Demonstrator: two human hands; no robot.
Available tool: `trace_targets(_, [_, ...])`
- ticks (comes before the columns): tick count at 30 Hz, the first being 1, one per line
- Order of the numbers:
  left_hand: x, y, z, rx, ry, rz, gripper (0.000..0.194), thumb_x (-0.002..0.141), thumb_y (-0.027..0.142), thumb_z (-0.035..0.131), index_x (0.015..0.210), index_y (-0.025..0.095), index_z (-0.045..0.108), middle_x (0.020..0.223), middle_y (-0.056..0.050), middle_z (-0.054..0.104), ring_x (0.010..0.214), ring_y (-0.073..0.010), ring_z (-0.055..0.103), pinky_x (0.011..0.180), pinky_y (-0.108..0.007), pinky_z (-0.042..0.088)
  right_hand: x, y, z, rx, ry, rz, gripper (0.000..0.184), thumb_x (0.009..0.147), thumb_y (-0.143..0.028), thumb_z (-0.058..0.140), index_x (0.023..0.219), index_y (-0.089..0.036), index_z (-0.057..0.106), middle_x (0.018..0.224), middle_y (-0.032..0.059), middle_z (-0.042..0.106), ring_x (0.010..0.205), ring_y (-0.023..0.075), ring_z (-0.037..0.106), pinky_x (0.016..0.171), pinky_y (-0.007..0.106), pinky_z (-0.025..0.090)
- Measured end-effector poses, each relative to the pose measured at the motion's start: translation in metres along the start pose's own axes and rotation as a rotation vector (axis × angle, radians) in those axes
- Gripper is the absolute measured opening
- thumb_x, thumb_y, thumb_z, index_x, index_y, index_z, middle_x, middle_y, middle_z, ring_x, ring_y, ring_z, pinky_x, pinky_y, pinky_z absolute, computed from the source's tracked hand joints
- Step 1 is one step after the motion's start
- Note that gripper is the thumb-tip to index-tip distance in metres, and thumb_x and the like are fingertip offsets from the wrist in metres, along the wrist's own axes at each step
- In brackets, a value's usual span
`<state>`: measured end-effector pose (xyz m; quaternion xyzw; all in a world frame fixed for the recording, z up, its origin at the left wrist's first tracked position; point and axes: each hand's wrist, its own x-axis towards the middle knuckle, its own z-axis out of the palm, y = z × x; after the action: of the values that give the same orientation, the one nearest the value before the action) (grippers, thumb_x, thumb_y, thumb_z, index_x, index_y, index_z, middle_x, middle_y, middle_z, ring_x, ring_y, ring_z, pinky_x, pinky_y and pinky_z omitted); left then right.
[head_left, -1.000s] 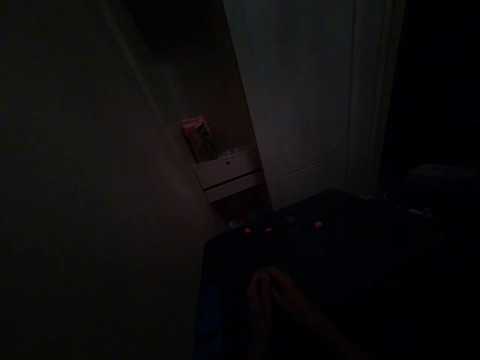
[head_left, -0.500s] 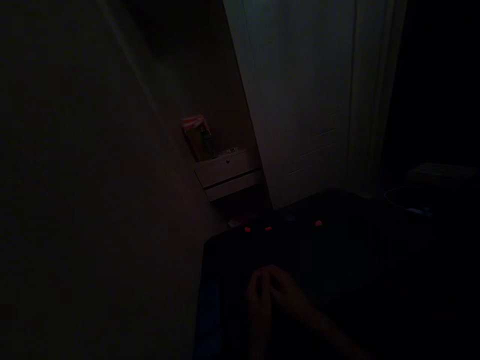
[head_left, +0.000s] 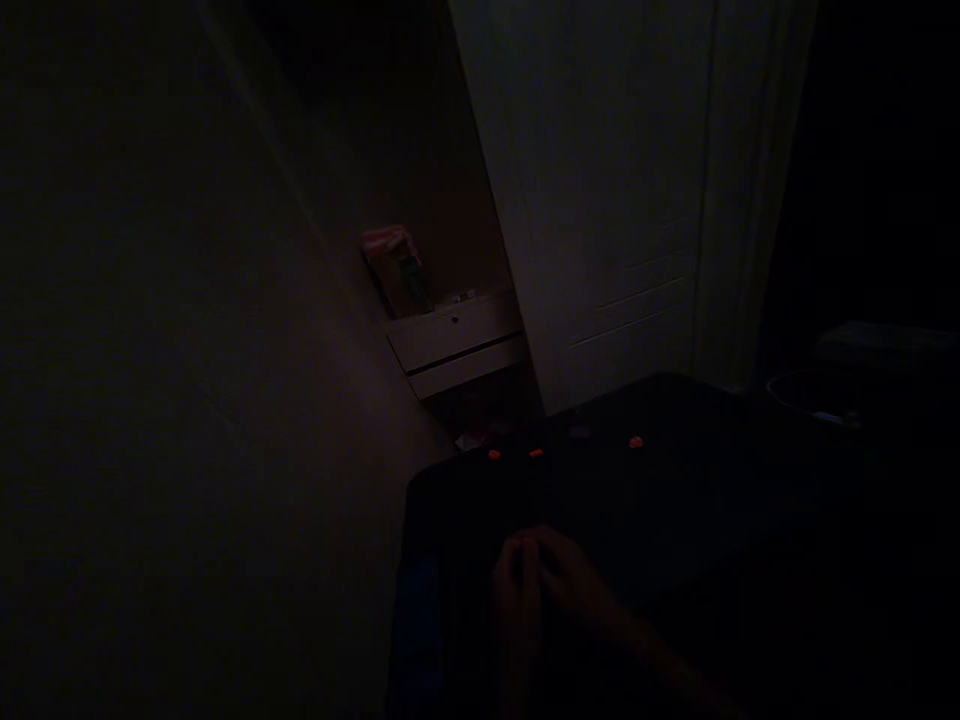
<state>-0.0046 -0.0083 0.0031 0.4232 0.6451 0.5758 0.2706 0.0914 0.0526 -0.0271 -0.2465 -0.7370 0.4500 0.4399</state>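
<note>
The picture is very dark. My left hand [head_left: 514,592] and my right hand [head_left: 571,578] meet at the fingertips above a dark flat surface [head_left: 675,500]. Both hands are closed in a pinch. A faint reddish spot shows where the fingers touch, too small and dim to name. Beyond them lie small bright orange-red pieces: a roundish one [head_left: 494,455], a bar-shaped one [head_left: 535,454] and a lumpy one [head_left: 636,442]. A dull purple piece [head_left: 580,432] rests between the last two.
A pale wall [head_left: 225,450] rises on the left. Behind the surface stand a drawer unit [head_left: 465,335] with a bag-like package [head_left: 394,265] on it and a tall whitish door panel [head_left: 600,200]. A thin pale cable [head_left: 787,400] curves at the right. Something blue [head_left: 418,620] lies at the near left.
The hands keep almost the same place and pose, fingertips together. The view has shifted very slightly; the pieces on the surface have not moved.
</note>
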Motion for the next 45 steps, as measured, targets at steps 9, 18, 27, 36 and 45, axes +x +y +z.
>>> trace_targets(9, [0.0019, -0.0052, -0.0013, 0.017, -0.012, 0.007, 0.053, 0.090, 0.065, 0.056, 0.097, 0.016, 0.073, 0.100, -0.014, 0.076, 0.098, -0.0313, 0.071, 0.090, -0.041, 0.053, 0.0016, 0.0012, -0.0008, -0.029, -0.021, 0.038, 0.026, 0.093, -0.022, 0.052, 0.113, -0.017, 0.070, 0.113, 0.0128, 0.072, 0.105, 0.0260, 0.068, 0.096, 0.043, 0.053])
trace_targets(18, [0.0021, -0.0038, -0.0003, 0.011, -0.025, 0.005, 0.048, 0.091, 0.060, 0.055, 0.096, 0.016, 0.072, 0.098, -0.012, 0.075, 0.097, -0.0294, 0.070, 0.089, -0.038, 0.053, 0.0020, -0.0043, -0.0022, -0.010, -0.020, 0.007, 0.025, 0.095, -0.023, 0.052, 0.111, -0.017, 0.070, 0.108, 0.0117, 0.073, 0.100, 0.0244, 0.069, 0.091, 0.039, 0.054])
trace_targets(27, [0.0015, -0.0004, 0.0003, 0.008, -0.002, -0.008, 0.050, 0.089, 0.062, 0.055, 0.096, 0.016, 0.072, 0.101, -0.015, 0.076, 0.099, -0.0323, 0.070, 0.090, -0.042, 0.053, 0.0026, -0.0054, -0.0030, -0.017, -0.030, 0.005, 0.025, 0.095, -0.024, 0.051, 0.110, -0.016, 0.070, 0.111, 0.0136, 0.072, 0.102, 0.0259, 0.068, 0.092, 0.041, 0.054])
trace_targets(36, [0.0021, -0.0035, 0.0008, 0.023, -0.003, -0.022, 0.050, 0.089, 0.061, 0.054, 0.097, 0.015, 0.071, 0.101, -0.015, 0.075, 0.100, -0.0317, 0.069, 0.092, -0.042, 0.052, 0.0022, -0.0073, -0.0028, -0.026, -0.016, 0.018, 0.025, 0.094, -0.023, 0.052, 0.110, -0.016, 0.070, 0.110, 0.0132, 0.073, 0.102, 0.0255, 0.069, 0.092, 0.040, 0.054])
trace_targets(45, [0.0020, -0.0059, -0.0005, 0.023, -0.024, 0.005, 0.049, 0.092, 0.061, 0.054, 0.098, 0.016, 0.071, 0.100, -0.014, 0.075, 0.099, -0.0313, 0.070, 0.089, -0.041, 0.052, 0.0026, -0.0044, -0.0023, 0.004, -0.023, -0.006, 0.024, 0.095, -0.025, 0.051, 0.109, -0.017, 0.069, 0.108, 0.0129, 0.072, 0.100, 0.0259, 0.068, 0.090, 0.040, 0.052])
